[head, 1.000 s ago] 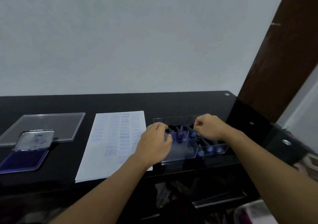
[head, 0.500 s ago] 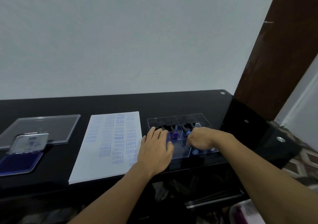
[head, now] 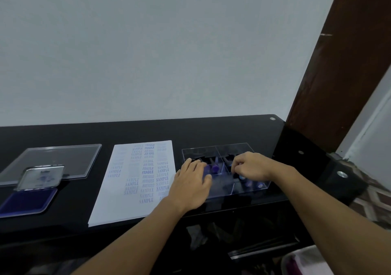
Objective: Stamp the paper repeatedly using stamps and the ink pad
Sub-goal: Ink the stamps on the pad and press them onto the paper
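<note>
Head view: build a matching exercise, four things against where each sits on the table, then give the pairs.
Things:
1. ink pad
2. paper
3. clear box
4. clear lid

Places:
A. far right, under both hands
B. middle of the table
C. near left corner, open
D. far left, behind the ink pad

Pairs: 1-C, 2-B, 3-A, 4-D
</note>
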A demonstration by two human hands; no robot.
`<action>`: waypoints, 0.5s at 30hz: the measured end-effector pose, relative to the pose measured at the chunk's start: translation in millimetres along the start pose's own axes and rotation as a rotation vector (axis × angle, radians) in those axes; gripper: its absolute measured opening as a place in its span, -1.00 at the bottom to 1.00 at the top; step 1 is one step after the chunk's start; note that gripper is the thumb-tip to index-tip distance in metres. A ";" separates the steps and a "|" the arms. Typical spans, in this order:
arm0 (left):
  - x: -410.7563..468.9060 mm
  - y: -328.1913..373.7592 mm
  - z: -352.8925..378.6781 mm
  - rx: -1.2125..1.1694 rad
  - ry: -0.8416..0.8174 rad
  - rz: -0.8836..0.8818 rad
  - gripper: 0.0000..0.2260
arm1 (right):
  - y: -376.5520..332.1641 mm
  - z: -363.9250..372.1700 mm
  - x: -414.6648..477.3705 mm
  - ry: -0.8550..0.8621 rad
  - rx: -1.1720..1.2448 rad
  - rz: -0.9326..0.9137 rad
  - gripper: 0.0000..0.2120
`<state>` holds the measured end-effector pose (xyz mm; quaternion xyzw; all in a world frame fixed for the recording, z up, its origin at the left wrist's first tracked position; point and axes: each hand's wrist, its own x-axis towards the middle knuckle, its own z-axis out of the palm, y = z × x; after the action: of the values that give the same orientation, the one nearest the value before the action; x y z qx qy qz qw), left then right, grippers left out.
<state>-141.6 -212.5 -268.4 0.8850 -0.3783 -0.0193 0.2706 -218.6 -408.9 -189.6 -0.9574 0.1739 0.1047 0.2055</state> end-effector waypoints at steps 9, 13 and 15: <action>-24.0 -19.0 -38.8 -0.082 0.109 -0.017 -0.71 | -8.4 -8.8 -12.8 0.147 -0.035 -0.028 -0.90; -41.3 -36.5 -64.4 -0.040 0.129 -0.073 -0.67 | -30.7 -10.8 -17.1 0.166 -0.010 -0.025 -0.95; -51.0 -48.7 -77.1 -0.027 0.145 -0.106 -0.65 | -47.7 -9.9 -17.9 0.192 -0.019 -0.050 -0.93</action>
<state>-127.4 -114.4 -235.4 0.8993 -0.3099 0.0255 0.3076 -215.8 -367.2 -158.8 -0.9689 0.1680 0.0090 0.1813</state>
